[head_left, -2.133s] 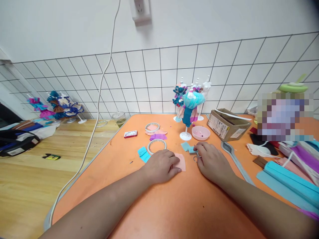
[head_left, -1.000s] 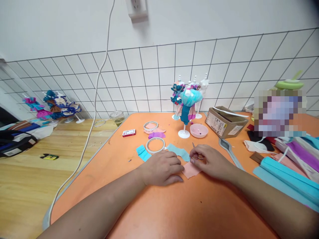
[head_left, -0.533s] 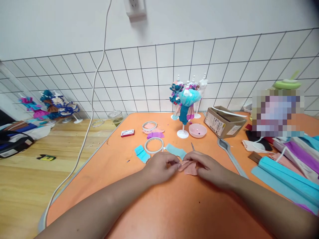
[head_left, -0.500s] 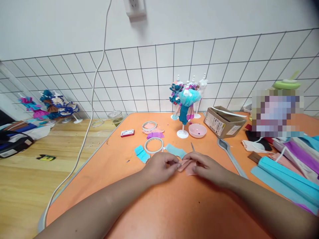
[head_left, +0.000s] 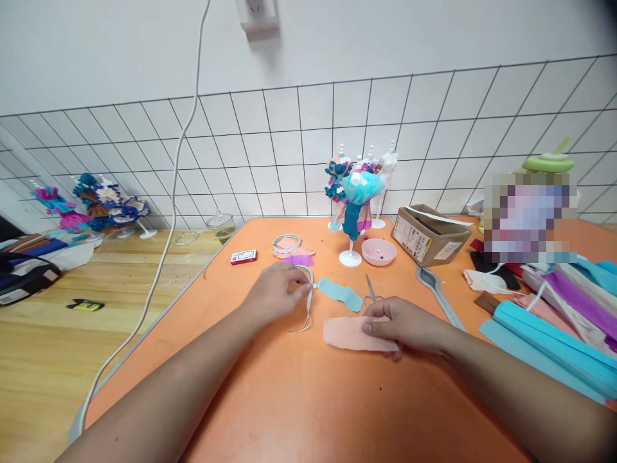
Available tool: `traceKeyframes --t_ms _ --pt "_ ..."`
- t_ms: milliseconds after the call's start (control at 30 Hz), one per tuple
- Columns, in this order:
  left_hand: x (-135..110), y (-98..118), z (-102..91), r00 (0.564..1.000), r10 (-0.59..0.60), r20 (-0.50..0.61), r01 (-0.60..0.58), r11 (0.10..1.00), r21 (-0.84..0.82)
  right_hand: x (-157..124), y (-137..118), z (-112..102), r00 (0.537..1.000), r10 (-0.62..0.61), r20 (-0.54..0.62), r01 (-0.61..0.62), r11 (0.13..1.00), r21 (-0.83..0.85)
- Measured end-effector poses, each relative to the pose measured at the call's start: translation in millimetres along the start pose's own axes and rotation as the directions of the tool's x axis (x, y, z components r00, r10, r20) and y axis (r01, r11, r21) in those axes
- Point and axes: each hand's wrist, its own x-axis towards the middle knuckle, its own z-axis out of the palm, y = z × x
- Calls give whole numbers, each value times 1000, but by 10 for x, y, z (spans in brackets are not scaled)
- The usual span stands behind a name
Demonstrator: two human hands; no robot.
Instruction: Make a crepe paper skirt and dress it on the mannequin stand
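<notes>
In my right hand [head_left: 412, 325] is a pale pink crepe paper piece [head_left: 349, 334], held flat by its right end between thumb and fingers, just over the table. My left hand [head_left: 277, 292] reaches over a white roll of tape [head_left: 308, 275], thumb and fingertips closed at its right side. A thin tape strip [head_left: 308, 312] trails down from there onto the table. Between the hands lies a light blue crepe paper piece [head_left: 340, 294], its left end by the left fingertips. Small scissors [head_left: 370, 290] rest just beyond my right hand, handles partly hidden.
Behind stand mini dress forms [head_left: 357, 199] in paper dresses, a pink bowl [head_left: 379, 252] and a cardboard box [head_left: 429, 238]. A second tape roll [head_left: 286, 244] and a small red-and-white box [head_left: 243, 257] lie left. Blue paper [head_left: 549, 350] lies right; a white cable [head_left: 176, 167] hangs left.
My hands have moved apart. The pink paper, bunched between both hands before, now lies flat in my right hand alone. My left hand has shifted left and away onto the tape roll.
</notes>
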Motion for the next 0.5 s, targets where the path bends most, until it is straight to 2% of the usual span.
traceKeyframes --t_ms 33,100,167,233,300,400,433,500 --pt "15 -72 -47 1000 15 -2 -15 996 91 -9 -4 30 999 -28 -32 24 994 -106" --pt "36 -202 -97 993 64 100 -79 984 160 -33 -15 91 978 -132 -162 67 931 -359" --pt "43 -282 -92 983 55 177 -88 979 186 -67 -31 140 917 -276 -289 71 824 -562" --pt "43 -307 -56 978 51 203 -91 976 196 -108 -54 173 850 -411 -329 87 726 -682" --pt "41 -295 -19 981 51 186 -92 972 215 -147 -78 197 830 -515 -214 183 613 -769" --pt "44 -269 18 987 43 156 -79 969 234 -175 -99 229 838 -537 96 373 434 -820" --pt "46 -266 31 987 46 155 -81 971 227 -175 -99 241 834 -527 160 410 401 -819" --pt "52 -270 65 985 58 161 -91 974 207 -162 -93 260 831 -520 198 435 385 -814"
